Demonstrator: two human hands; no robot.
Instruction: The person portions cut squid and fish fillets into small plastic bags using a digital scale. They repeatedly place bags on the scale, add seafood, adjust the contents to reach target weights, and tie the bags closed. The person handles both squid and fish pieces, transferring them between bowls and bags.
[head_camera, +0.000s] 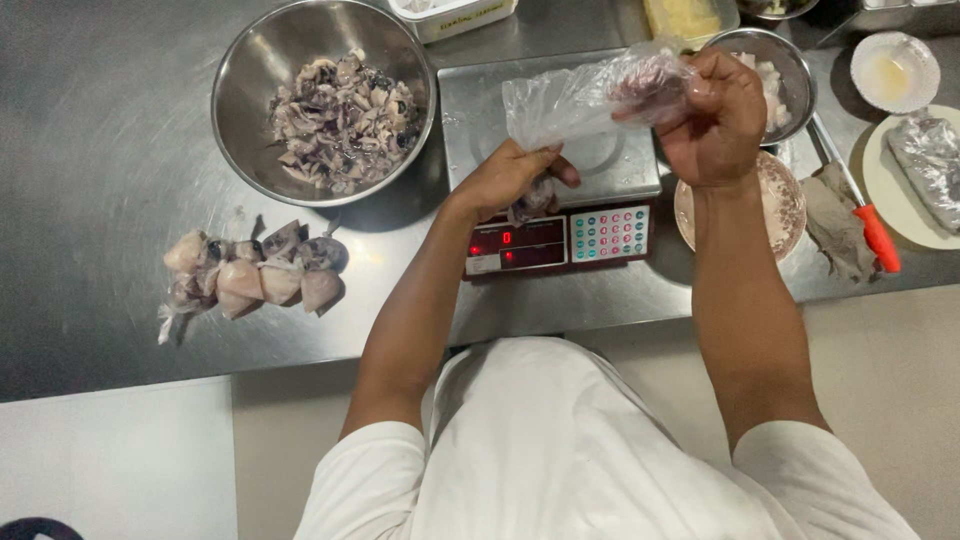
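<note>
Head view: my right hand (718, 118) fists tight around the filled end of a clear plastic bag (590, 95), lifting it above the scale (550, 160); my left hand (510, 175) pinches its open end, stretching it taut.

Clear bag (590, 100) above scale's red screen (515, 245); tied, perhaps squid-filled, bags (255, 275) left.

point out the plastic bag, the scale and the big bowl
plastic bag (560, 100), head view, on its clear middle stretch between the hands
scale (610, 160), head view, on its steel platform
big bowl (250, 60), head view, on its bare inner wall
</note>
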